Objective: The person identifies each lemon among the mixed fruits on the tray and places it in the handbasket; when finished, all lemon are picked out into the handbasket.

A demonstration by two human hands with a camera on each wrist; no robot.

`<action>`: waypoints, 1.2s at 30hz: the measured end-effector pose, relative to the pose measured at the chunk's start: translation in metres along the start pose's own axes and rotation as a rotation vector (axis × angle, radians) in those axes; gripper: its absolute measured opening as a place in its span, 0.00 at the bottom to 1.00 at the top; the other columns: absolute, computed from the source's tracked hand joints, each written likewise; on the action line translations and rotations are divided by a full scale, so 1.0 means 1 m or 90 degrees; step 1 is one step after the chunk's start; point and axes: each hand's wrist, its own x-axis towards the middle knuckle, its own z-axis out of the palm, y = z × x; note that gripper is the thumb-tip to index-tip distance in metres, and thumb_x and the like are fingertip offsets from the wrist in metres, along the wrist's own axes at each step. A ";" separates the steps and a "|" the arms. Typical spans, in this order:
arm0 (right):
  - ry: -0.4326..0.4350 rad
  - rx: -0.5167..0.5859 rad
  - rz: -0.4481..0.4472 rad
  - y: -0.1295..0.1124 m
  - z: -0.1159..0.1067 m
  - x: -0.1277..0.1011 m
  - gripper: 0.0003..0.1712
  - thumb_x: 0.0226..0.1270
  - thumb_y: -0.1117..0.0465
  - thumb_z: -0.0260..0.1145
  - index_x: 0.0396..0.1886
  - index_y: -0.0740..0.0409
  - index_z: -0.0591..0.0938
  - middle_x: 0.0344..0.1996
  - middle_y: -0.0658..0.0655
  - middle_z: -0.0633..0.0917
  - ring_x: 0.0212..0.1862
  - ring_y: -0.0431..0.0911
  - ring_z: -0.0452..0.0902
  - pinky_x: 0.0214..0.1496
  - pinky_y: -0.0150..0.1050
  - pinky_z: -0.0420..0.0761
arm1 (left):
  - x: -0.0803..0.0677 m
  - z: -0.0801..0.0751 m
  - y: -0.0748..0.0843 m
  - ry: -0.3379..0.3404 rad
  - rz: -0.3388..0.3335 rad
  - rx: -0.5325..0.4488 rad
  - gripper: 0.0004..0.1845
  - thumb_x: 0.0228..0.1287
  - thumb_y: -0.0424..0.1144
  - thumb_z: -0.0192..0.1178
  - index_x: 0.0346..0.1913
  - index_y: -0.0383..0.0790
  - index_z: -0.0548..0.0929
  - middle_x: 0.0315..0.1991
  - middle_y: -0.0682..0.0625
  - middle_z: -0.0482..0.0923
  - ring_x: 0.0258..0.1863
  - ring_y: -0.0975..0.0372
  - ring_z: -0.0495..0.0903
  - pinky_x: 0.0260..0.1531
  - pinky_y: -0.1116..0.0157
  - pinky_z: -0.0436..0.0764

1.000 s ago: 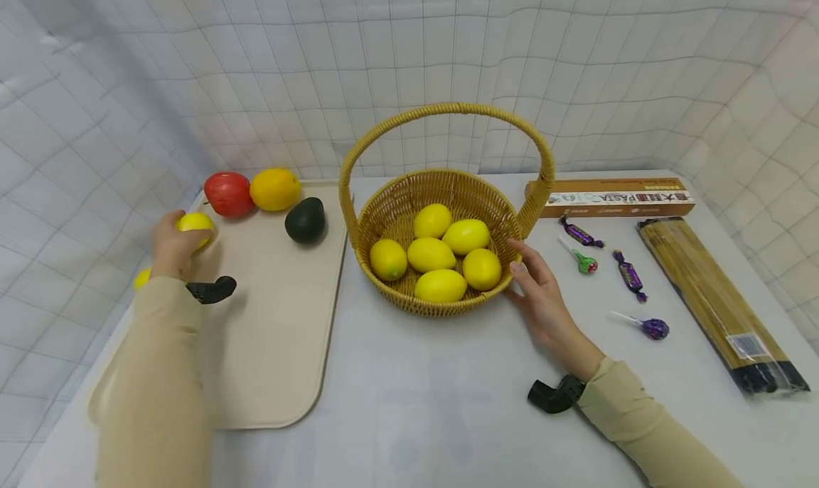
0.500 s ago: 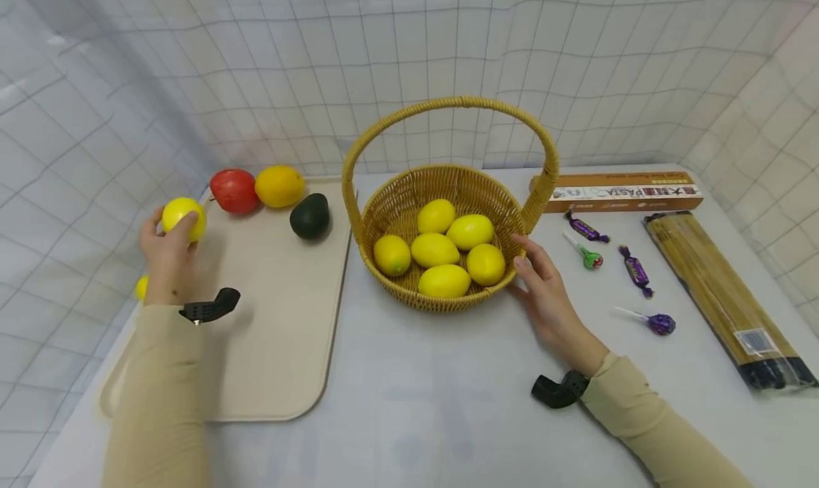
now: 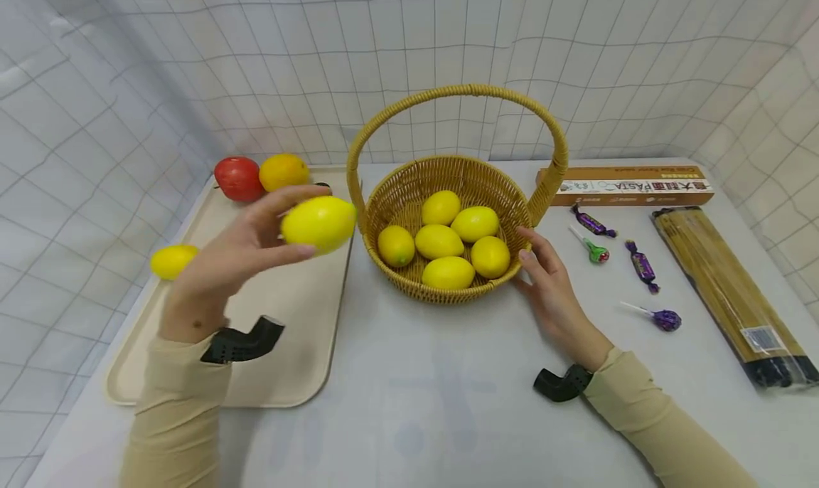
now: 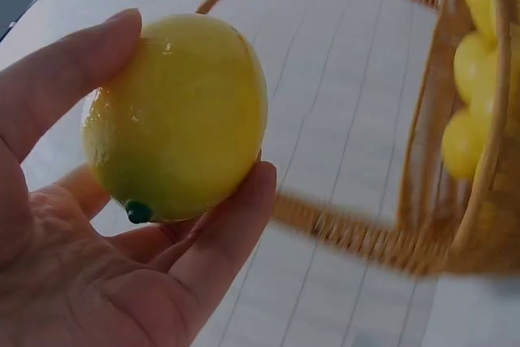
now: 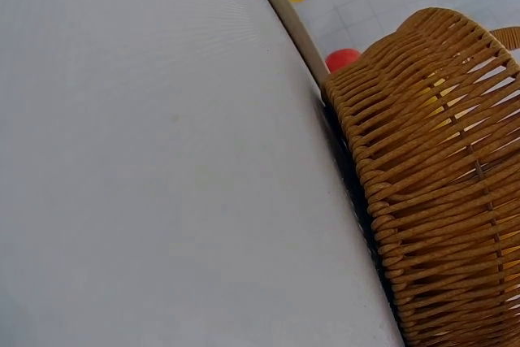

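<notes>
My left hand [image 3: 224, 260] holds a yellow lemon [image 3: 318, 223] between thumb and fingers, in the air over the tray's right edge, left of the basket. In the left wrist view the held lemon [image 4: 183, 119] shows its green tip. The wicker basket [image 3: 441, 294] has a tall arched handle and several lemons [image 3: 439, 242] inside. At the basket's right rim, my right hand [image 3: 555, 296] grips the edge with its fingertips. The right wrist view shows the woven basket side [image 5: 439, 176] but not the right hand.
The beige tray [image 3: 281, 381] bears a red fruit [image 3: 239, 179], an orange-yellow fruit [image 3: 284, 171] and another lemon [image 3: 173, 261]; a dark green fruit is mostly hidden. To the right lie a pasta box [image 3: 633, 186], a noodle pack [image 3: 729, 289], wrapped candies [image 3: 642, 266] and lollipops [image 3: 665, 320].
My left hand has lifted the lemon from the tray's left side and carried it right, towards the basket. The right hand stays at the basket rim.
</notes>
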 end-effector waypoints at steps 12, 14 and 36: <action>0.007 0.015 -0.004 0.004 0.001 0.000 0.21 0.75 0.59 0.50 0.65 0.46 0.67 0.72 0.51 0.51 0.72 0.47 0.43 0.67 0.58 0.54 | 0.130 0.079 -0.065 0.137 -0.207 -0.037 0.30 0.65 0.38 0.59 0.68 0.52 0.64 0.65 0.50 0.60 0.58 0.55 0.66 0.57 0.57 0.67; 0.003 0.008 -0.004 0.003 0.001 0.000 0.21 0.75 0.59 0.50 0.65 0.46 0.67 0.72 0.50 0.51 0.72 0.47 0.42 0.67 0.58 0.54 | 0.137 0.078 -0.073 0.180 -0.242 -0.039 0.30 0.65 0.37 0.59 0.68 0.50 0.64 0.66 0.49 0.59 0.58 0.55 0.66 0.57 0.57 0.67; -0.010 -0.001 -0.010 0.001 0.000 0.001 0.21 0.74 0.58 0.51 0.65 0.45 0.67 0.72 0.49 0.51 0.71 0.46 0.43 0.67 0.58 0.55 | 0.054 0.058 -0.034 -0.021 0.006 0.210 0.25 0.69 0.37 0.54 0.67 0.39 0.66 0.66 0.45 0.65 0.65 0.56 0.63 0.63 0.56 0.62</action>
